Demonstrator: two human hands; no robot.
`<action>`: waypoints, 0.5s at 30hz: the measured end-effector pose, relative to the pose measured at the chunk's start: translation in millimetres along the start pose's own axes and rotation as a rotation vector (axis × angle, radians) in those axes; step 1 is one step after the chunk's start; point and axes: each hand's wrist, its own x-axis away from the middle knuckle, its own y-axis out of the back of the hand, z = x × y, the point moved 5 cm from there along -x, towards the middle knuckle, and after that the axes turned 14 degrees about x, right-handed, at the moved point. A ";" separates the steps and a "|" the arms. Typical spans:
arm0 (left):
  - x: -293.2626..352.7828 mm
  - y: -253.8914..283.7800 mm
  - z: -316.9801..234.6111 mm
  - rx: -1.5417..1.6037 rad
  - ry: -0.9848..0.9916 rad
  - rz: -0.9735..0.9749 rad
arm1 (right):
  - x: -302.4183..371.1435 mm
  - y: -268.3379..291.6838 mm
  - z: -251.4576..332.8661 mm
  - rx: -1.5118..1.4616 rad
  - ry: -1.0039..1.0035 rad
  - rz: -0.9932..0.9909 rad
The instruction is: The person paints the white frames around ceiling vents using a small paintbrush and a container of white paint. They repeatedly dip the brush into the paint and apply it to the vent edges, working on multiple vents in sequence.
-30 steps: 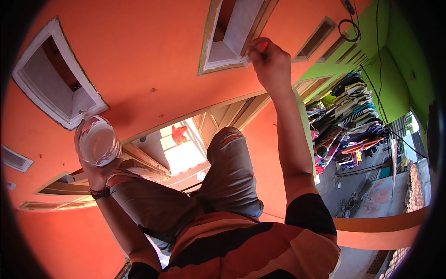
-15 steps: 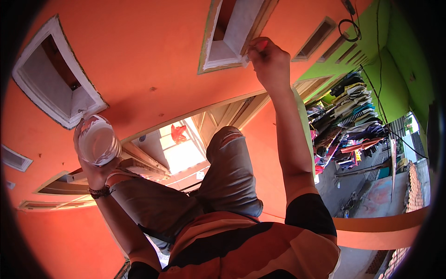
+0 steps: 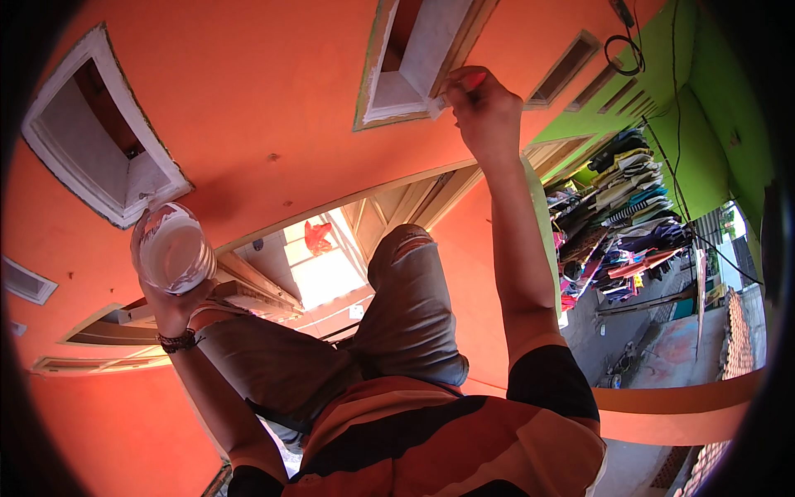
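At vent frame (image 3: 414,62) | right hand (image 3: 484,112) grips brush (image 3: 464,83) | left hand (image 3: 178,302) holds paint cup (image 3: 171,248)

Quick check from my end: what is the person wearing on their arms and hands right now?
Both forearms are bare and neither hand is gloved. The left hand has a dark beaded bracelet around the wrist. The right hand shows no band or watch. The short sleeves end above the elbows and are dark, part of a shirt striped in orange, cream and black.
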 end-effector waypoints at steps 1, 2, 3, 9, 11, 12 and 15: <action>0.1 -0.1 -0.6 0.006 -0.012 0.000 | -0.4 1.1 0.4 0.019 0.002 -0.010; 0.3 0.0 -1.2 0.011 -0.023 0.000 | -0.9 0.4 0.3 0.005 0.026 -0.013; 0.5 0.4 0.0 0.009 -0.021 0.000 | -1.3 -0.3 -1.0 -0.007 0.049 -0.016; -0.8 -6.2 -6.9 0.045 0.002 -0.002 | -0.7 0.6 -0.4 -0.008 0.034 -0.004; -2.0 -8.7 -8.3 0.040 0.014 0.007 | -0.9 4.0 -0.8 0.010 0.043 -0.025; -2.0 -7.8 -8.3 0.033 0.010 0.014 | -2.0 8.1 0.9 0.010 0.032 -0.039; -2.0 -5.8 -8.6 0.018 0.003 0.024 | -2.6 16.1 6.2 -0.027 0.009 -0.057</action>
